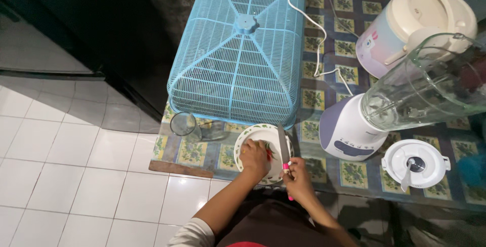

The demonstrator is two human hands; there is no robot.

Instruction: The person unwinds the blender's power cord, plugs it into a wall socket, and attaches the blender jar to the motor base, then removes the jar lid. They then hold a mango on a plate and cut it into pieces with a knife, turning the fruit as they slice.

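Note:
A white plate (251, 134) with a green patterned rim sits near the table's front edge. My left hand (254, 158) rests on the plate, pressing down on a small red and green item, likely chillies (269, 152). My right hand (296, 177) grips a knife (283, 145) by its pink handle. The grey blade lies over the plate, just right of my left hand's fingers.
A blue mesh food cover (238, 49) stands behind the plate. A clear glass (185, 125) is to the left. A blender (390, 105) with an empty jar, its white lid (416, 163) and a rice cooker (415, 19) stand at right. A white cord (314, 39) crosses the patterned tablecloth (324, 100).

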